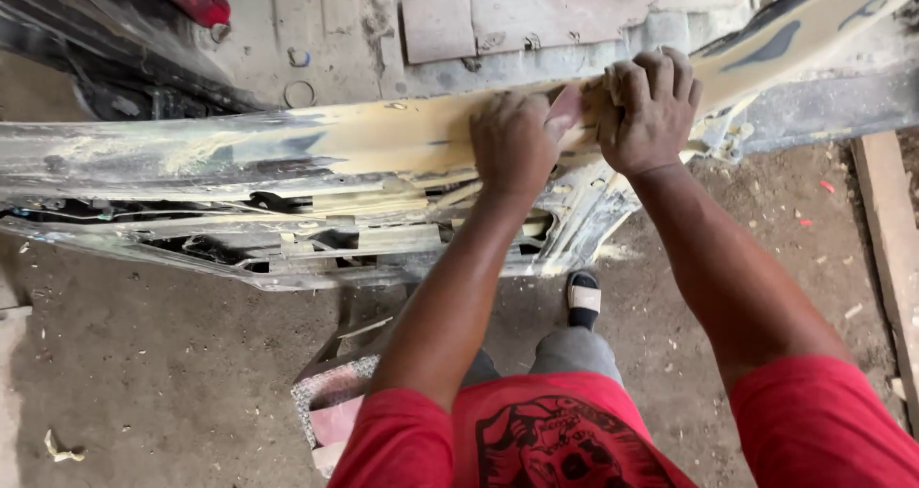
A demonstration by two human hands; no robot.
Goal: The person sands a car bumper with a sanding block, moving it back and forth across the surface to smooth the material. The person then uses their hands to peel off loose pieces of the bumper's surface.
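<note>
Left hand (512, 142): ours, fingers curled down, pressing a pinkish sanding sheet (565, 113) flat on the panel.
Right hand (649, 110): ours, clenched on the sheet's other end.
Sanding sheet: between both hands, touching the panel's top.
Panel (287, 153): long car body part, yellowish filler, lying across in front of us.
Ground (172, 373): dusty dirt; our sandalled foot (582, 297) beneath the panel.

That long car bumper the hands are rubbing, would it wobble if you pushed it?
Probably. The bumper looks long, thin and hollow, so it likely flexes. It seems perched on a small stand, so it may tip. Its dusty surface could feel slippery under the left hand and right hand.
</note>
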